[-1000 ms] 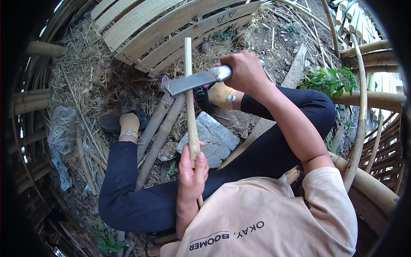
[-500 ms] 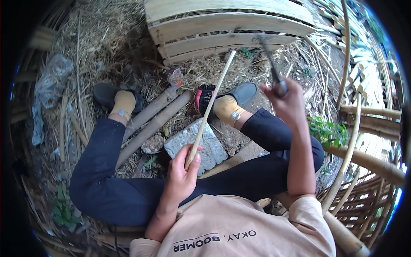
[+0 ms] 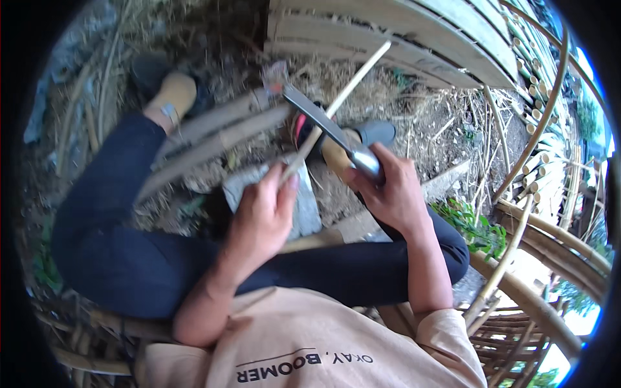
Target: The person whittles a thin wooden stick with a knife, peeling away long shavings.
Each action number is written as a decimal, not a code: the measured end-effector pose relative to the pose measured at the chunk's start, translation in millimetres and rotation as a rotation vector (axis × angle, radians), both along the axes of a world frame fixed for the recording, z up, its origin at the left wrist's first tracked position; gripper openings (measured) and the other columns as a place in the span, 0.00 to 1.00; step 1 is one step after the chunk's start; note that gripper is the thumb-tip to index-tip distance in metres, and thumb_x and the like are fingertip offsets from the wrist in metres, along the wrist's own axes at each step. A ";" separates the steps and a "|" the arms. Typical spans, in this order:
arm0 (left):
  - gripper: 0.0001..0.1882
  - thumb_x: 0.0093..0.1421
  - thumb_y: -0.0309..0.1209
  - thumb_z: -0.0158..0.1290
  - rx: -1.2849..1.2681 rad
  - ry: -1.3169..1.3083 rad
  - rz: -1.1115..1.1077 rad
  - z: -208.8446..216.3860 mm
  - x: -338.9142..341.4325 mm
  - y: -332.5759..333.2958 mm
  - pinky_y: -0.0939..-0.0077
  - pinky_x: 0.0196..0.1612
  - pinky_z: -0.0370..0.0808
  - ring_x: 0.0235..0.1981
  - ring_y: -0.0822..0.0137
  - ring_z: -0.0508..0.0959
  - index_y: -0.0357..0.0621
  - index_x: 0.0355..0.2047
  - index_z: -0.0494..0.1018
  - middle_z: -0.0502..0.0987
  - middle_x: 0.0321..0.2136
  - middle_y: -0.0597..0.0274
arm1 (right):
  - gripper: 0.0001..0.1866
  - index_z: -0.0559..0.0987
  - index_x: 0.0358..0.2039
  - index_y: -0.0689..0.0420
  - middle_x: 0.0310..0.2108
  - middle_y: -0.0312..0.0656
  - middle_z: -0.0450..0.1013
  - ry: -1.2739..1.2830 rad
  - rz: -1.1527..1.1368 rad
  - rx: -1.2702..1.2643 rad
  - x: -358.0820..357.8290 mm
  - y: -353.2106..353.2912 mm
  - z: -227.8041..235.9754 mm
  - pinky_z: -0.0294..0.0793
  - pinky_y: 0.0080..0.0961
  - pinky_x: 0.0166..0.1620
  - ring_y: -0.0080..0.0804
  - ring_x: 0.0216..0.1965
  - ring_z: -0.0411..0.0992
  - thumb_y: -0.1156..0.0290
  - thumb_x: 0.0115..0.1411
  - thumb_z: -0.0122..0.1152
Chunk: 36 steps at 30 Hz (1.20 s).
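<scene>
My left hand (image 3: 265, 210) is closed around the lower end of a thin, pale wooden stick (image 3: 359, 76), which slants up and to the right. In my right hand (image 3: 394, 191) is the handle of a large knife (image 3: 317, 118) with a broad dark blade. The blade crosses over the stick around its middle, pointing up and left; whether its edge touches the stick I cannot tell. Below the stick, partly hidden by my left hand, a grey stone block (image 3: 304, 210) lies on the ground between my legs.
Two bamboo poles (image 3: 217, 139) lie on the ground by my left foot. A slatted wooden crate (image 3: 388, 39) stands ahead. Cut bamboo (image 3: 537, 161) is piled at far right, behind bent bamboo poles. A leafy green plant (image 3: 475, 229) grows beside my right knee.
My right hand has brought the knife down and left, from beside the stick to across it. The stick stays in my left hand. The whole view has shifted and tilted.
</scene>
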<state>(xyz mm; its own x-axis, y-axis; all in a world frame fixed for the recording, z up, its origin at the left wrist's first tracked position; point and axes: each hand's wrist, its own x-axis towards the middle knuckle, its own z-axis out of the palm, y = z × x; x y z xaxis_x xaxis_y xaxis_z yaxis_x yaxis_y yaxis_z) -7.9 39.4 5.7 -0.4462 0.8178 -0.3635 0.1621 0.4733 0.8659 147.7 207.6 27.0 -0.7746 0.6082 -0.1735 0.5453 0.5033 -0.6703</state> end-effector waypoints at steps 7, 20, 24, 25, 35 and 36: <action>0.13 0.71 0.35 0.50 0.078 0.142 0.016 -8.6 -3.9 12.4 0.53 0.26 0.69 0.24 0.39 0.76 0.34 0.39 0.70 0.74 0.19 0.42 | 0.15 0.76 0.27 0.62 0.15 0.50 0.70 -0.022 0.044 0.034 2.3 -2.3 -16.5 0.67 0.35 0.23 0.44 0.16 0.71 0.64 0.58 0.70; 0.09 0.69 0.29 0.48 0.013 0.308 -0.015 -27.3 8.3 13.9 0.46 0.26 0.75 0.26 0.37 0.80 0.33 0.42 0.69 0.77 0.21 0.36 | 0.14 0.78 0.21 0.64 0.15 0.55 0.70 -0.110 0.062 0.123 2.1 -11.3 -62.8 0.73 0.40 0.26 0.56 0.20 0.72 0.68 0.56 0.68; 0.10 0.70 0.30 0.47 -0.062 0.361 -0.073 -32.4 8.6 5.3 0.46 0.25 0.76 0.26 0.38 0.81 0.34 0.43 0.69 0.77 0.20 0.38 | 0.09 0.79 0.23 0.63 0.17 0.57 0.72 -0.157 0.092 0.239 -3.3 -5.4 -72.7 0.75 0.43 0.29 0.58 0.23 0.74 0.71 0.54 0.66; 0.10 0.71 0.30 0.46 -0.068 0.368 -0.087 -30.7 7.8 3.5 0.47 0.25 0.76 0.26 0.38 0.81 0.34 0.44 0.69 0.77 0.20 0.39 | 0.08 0.79 0.24 0.63 0.18 0.58 0.73 -0.163 0.103 0.261 -4.5 -2.6 -73.8 0.75 0.44 0.29 0.58 0.23 0.75 0.72 0.54 0.65; 0.09 0.71 0.31 0.48 -0.084 0.247 -0.062 -15.0 15.6 6.9 0.44 0.26 0.73 0.25 0.36 0.79 0.36 0.41 0.67 0.76 0.20 0.38 | 0.18 0.82 0.25 0.65 0.16 0.57 0.73 -0.300 -0.317 0.359 16.2 73.1 -53.8 0.73 0.41 0.28 0.53 0.20 0.76 0.61 0.60 0.67; 0.09 0.71 0.32 0.48 -0.076 0.242 -0.048 -17.2 14.0 7.3 0.44 0.26 0.73 0.25 0.36 0.79 0.36 0.41 0.67 0.76 0.20 0.39 | 0.17 0.82 0.25 0.64 0.16 0.56 0.73 -0.289 -0.284 0.315 14.5 64.5 -53.6 0.73 0.40 0.28 0.52 0.19 0.75 0.61 0.60 0.68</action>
